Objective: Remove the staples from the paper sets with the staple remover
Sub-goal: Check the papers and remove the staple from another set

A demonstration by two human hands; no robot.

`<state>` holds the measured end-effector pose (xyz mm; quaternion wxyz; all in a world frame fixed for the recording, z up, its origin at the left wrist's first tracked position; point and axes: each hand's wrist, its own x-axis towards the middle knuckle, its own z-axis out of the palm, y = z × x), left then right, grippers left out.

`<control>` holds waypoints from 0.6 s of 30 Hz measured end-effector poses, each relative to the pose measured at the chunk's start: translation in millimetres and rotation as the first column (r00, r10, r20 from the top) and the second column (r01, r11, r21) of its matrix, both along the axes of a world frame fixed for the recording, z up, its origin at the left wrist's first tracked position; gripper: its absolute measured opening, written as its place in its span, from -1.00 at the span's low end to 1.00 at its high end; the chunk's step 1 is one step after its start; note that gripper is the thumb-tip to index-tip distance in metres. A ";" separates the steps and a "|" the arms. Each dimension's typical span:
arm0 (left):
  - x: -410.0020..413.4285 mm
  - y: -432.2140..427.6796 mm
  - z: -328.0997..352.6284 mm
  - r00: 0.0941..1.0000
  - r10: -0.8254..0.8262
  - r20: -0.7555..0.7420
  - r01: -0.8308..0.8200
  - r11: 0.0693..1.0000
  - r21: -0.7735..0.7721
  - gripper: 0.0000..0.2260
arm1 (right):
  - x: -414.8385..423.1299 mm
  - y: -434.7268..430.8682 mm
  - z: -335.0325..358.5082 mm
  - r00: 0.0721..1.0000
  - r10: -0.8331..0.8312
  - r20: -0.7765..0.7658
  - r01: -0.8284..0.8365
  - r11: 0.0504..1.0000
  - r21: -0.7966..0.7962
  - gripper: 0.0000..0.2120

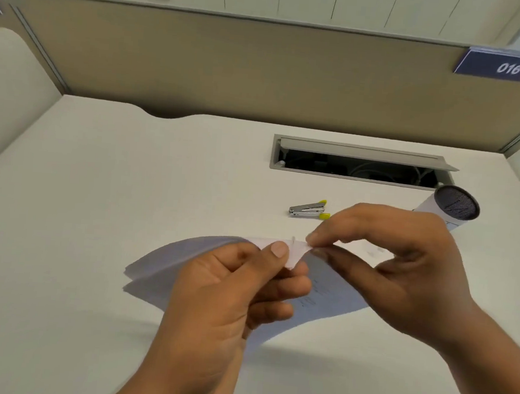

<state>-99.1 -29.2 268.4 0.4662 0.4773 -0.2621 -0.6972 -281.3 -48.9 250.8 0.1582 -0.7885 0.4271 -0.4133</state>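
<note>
Head view: the left hand (229, 291) holds a set of white printed paper sheets (166, 264) above the off-white desk surface (98, 184), thumb on top and fingers beneath, clamped on the raised corner of the set. The right hand (402, 264) meets the same corner from the right, its thumb and index fingertip pinched together on the paper edge just beside the left thumb. A small thin staple (293, 239) stands up from the corner between the two thumbs; whether it remains seated in the paper cannot be told. The sheets curve downward and away from the held corner, the lower edges hanging free over the desk and casting a shadow. The metal staple remover with yellow grip tabs (309, 209) lies on the desk beyond the hands, apart from both and touched by neither. To the right, a white cylindrical container with a dark mesh top (452, 204) stands partly behind the right hand. Behind the remover is an open grey cable tray recessed in the desk (361, 162). A blue label reading 016 (508, 67) sits on the beige partition panel (231, 67).
</note>
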 end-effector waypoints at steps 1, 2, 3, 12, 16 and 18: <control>2.8 5.3 4.6 1.000 0.002 0.016 -0.001 0.999 -0.037 -0.81 | 2.1 4.7 5.1 1.000 -0.028 -0.001 0.028 0.999 -0.031 -0.91; 6.6 10.1 9.5 0.998 0.029 0.061 -0.023 0.995 -0.100 -0.79 | 4.1 9.4 10.0 0.999 -0.053 -0.001 0.053 0.997 -0.057 -0.92; 12.4 14.5 12.1 0.983 0.093 0.158 -0.057 0.975 -0.217 -0.76 | 6.1 13.4 14.4 0.998 -0.069 0.009 0.070 0.995 -0.066 -0.93; 52.2 22.4 34.3 0.672 0.086 0.736 0.456 0.735 -0.502 -0.76 | 26.6 40.7 51.6 0.988 -0.059 0.146 0.037 0.987 0.155 -0.90; 55.4 28.1 32.9 0.771 -0.145 0.620 0.485 0.766 -0.423 -0.62 | 34.2 45.2 65.8 0.982 -0.063 0.176 0.015 0.966 0.259 -0.96; 55.7 33.2 31.8 0.811 -0.174 0.558 0.456 0.785 -0.418 -0.68 | 37.2 47.4 70.8 0.979 -0.068 0.194 0.008 0.955 0.295 -0.90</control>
